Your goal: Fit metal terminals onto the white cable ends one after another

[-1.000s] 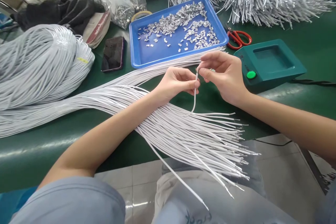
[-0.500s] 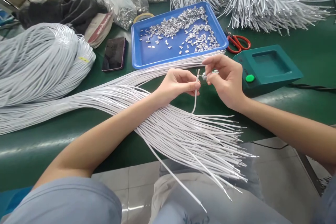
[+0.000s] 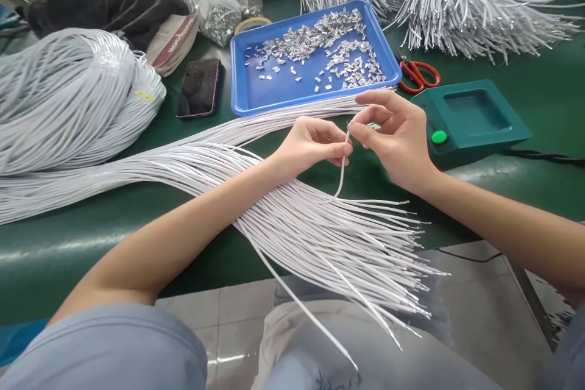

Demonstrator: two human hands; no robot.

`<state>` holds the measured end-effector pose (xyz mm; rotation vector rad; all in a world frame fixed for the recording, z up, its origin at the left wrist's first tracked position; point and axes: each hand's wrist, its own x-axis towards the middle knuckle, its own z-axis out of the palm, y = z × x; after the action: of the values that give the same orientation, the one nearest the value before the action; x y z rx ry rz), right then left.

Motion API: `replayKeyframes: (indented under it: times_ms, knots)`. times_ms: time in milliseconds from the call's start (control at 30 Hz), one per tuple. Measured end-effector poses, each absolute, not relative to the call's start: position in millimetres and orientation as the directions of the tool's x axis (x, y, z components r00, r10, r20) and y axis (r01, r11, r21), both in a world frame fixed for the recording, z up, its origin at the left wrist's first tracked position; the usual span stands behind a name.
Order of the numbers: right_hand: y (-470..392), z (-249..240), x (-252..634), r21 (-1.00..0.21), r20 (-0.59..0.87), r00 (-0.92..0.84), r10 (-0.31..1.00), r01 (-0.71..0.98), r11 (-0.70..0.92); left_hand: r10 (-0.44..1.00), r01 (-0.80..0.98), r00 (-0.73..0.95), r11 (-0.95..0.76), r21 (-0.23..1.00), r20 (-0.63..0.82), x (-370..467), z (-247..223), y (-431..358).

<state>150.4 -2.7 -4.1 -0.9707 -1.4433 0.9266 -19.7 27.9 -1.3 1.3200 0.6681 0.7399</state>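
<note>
Between thumb and fingers, my left hand (image 3: 315,143) pinches a white cable (image 3: 341,177) just below its upper end. My right hand (image 3: 395,137) is closed at the tip of that cable, thumb and index finger touching it. A small pale-green and metallic piece (image 3: 373,126) shows partly behind the right fingers; the rest of it is hidden. Under my left forearm a fan of white cables (image 3: 301,213) spreads over the green table, stripped ends to the right. Behind my hands lies a blue tray (image 3: 274,99) with small metal terminals (image 3: 297,42).
Red-handled scissors (image 3: 419,75) and a green device (image 3: 478,116) with a bright button are at the right. A phone (image 3: 199,88), coiled cables (image 3: 77,97) and bags of metal parts (image 3: 222,21) lie left and behind. Another cable bundle (image 3: 461,6) fills the back right.
My right hand has closed in on the cable's end, and its fingers now meet the tip. The camera view has shifted slightly. My left hand still pinches the cable.
</note>
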Motion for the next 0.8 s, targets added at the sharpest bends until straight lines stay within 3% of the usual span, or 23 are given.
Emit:
replayKeyframes:
  times_ms: [433, 800]
  knots:
    - [-7.7, -0.2, 149.2, -0.963, 0.236, -0.039, 0.971, -0.139, 0.229, 0.771, -0.194, 0.63, 0.042, 0.98, 0.091, -19.3, -2.9, 26.0]
    - [-5.1, -3.6, 149.3, -0.917, 0.399, 0.046, 0.916, 0.037, 0.398, 0.813, -0.151, 0.581, 0.056, 0.987, 0.043, -18.7, -0.3, 26.9]
